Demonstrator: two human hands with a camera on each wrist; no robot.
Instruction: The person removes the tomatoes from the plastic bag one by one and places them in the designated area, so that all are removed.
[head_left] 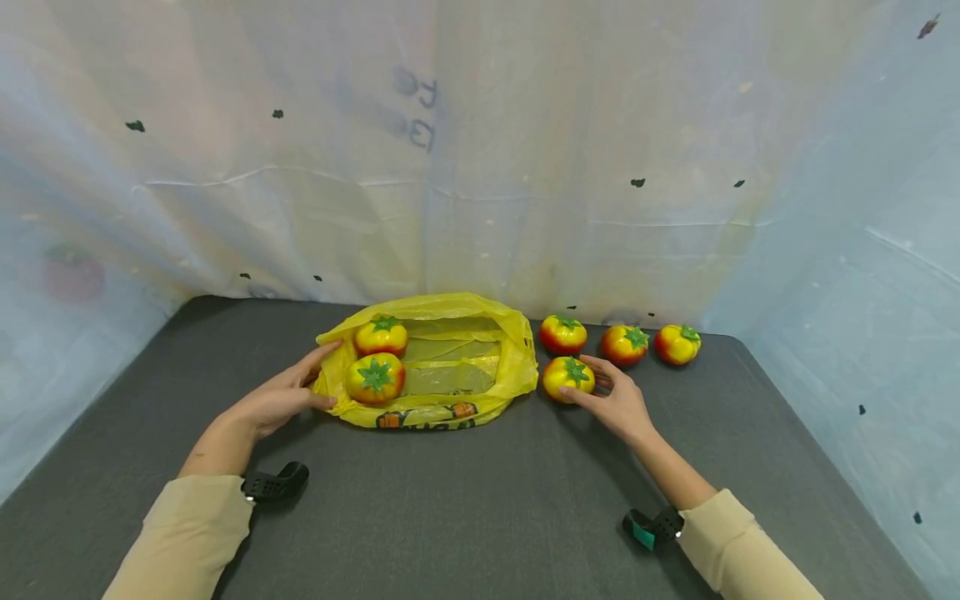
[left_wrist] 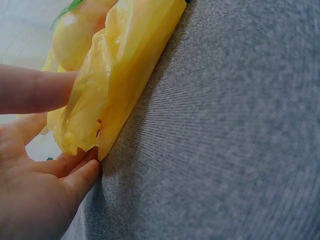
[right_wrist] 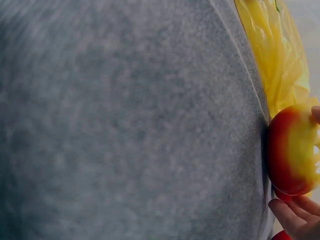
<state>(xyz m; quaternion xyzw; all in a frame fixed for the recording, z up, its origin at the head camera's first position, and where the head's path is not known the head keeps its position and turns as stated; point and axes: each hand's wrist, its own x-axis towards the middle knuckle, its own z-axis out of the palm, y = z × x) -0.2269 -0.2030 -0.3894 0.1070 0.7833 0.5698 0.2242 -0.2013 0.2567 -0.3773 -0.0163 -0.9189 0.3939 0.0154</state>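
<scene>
A yellow plastic bag [head_left: 517, 367] lies spread on the table with its mouth up. Two yellow-red toy tomatoes with green leafy tops, a far one [head_left: 381, 337] and a near one [head_left: 375, 379], sit in its left half. My left hand [head_left: 288, 392] holds the bag's left end; in the left wrist view thumb and fingers lie against the crumpled plastic [left_wrist: 120, 65]. Just right of the bag, my right hand [head_left: 618, 404] grips another toy tomato [head_left: 566, 377], thumb on its near side and fingers on the far side. That tomato [right_wrist: 292, 150] stands close to the bag in the right wrist view.
Beyond the right hand, three more toy tomatoes stand in a row: one by the bag [head_left: 562, 333], a middle one [head_left: 624, 344] and a right one [head_left: 677, 344]. The dark grey table [head_left: 450, 517] ends at a pale plastic sheet [head_left: 480, 167] hanging behind and at both sides.
</scene>
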